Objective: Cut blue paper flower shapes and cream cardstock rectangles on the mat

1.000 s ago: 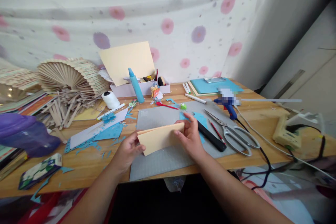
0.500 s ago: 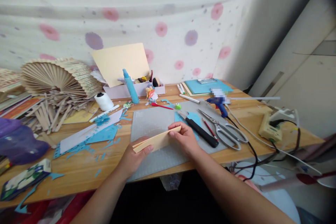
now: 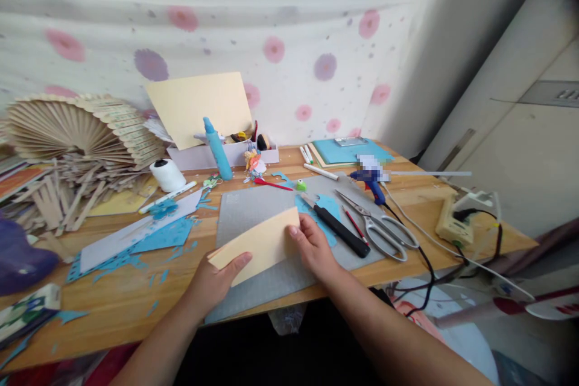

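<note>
A folded cream sheet of paper (image 3: 262,241) is held between my two hands, above the grey cutting mat (image 3: 244,202). My left hand (image 3: 217,280) grips its left end, thumb lying on the near face and fingers behind. At the right end my right hand (image 3: 312,247) pinches the sheet with its thumb in front. To the right of that hand lie a black-handled utility knife (image 3: 341,229), a red pencil (image 3: 355,224) and a pair of scissors (image 3: 384,226). Light-blue cut paper (image 3: 328,205) sits partly under the knife.
A blue glue gun (image 3: 373,184) with its cord lies at the right, near a power strip (image 3: 455,220). A blue bottle (image 3: 218,151) stands before a white box (image 3: 190,158). Wooden sticks (image 3: 76,193), a thread spool (image 3: 167,176) and blue scraps (image 3: 163,235) cover the left.
The folded paper has tilted, so more of its broad face shows. Both hands have come slightly lower and to the left, still gripping it. The whole view has shifted a little.
</note>
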`<act>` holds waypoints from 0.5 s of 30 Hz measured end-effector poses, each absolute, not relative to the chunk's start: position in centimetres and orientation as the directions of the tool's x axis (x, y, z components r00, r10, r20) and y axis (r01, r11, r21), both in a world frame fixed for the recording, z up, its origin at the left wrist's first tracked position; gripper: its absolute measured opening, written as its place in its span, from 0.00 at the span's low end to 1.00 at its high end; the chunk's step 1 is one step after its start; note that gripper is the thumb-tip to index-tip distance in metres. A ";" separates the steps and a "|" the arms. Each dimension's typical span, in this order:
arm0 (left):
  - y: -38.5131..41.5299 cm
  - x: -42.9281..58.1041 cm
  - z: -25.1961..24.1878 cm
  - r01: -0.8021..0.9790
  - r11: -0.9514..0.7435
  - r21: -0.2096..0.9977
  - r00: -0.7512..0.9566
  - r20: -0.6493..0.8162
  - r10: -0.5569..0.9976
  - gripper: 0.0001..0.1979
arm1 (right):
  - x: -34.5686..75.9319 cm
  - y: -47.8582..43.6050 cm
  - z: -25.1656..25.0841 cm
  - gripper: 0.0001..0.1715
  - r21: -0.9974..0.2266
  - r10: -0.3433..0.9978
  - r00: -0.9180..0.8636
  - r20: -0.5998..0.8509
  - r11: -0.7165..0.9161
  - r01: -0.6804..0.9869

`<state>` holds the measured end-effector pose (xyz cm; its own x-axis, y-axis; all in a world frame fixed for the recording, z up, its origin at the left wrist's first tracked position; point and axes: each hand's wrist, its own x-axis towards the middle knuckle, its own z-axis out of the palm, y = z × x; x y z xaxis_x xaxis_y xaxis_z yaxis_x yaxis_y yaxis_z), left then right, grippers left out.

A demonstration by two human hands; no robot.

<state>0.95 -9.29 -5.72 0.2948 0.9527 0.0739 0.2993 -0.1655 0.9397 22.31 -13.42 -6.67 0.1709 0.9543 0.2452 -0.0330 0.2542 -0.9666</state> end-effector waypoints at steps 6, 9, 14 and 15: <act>-11.0 1.5 -5.0 -0.128 0.228 0.965 0.250 -0.191 0.949 0.33 | 21.9 -14.7 -7.2 0.26 -0.989 0.979 0.138 0.149 0.145 0.035; -12.2 2.2 -4.5 -0.216 0.370 0.904 0.252 -0.315 0.915 0.35 | 22.1 -15.0 -6.6 0.27 -0.993 0.981 0.157 0.118 0.115 0.028; -13.4 2.9 -4.3 -0.142 0.389 0.910 0.300 -0.335 0.893 0.22 | 22.8 -15.5 -5.5 0.23 -0.989 0.972 0.194 0.134 0.118 0.092; -13.6 3.1 -4.3 -0.118 0.349 0.930 0.290 -0.304 0.908 0.20 | 23.0 -15.7 -5.3 0.21 -0.985 0.968 0.201 0.149 0.127 0.120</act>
<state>3.15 -13.60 -4.29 0.2903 0.9075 -0.3035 -0.1177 0.3486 0.9298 23.00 -15.70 -5.32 0.2007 0.9682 0.1494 0.1199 0.1271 -0.9846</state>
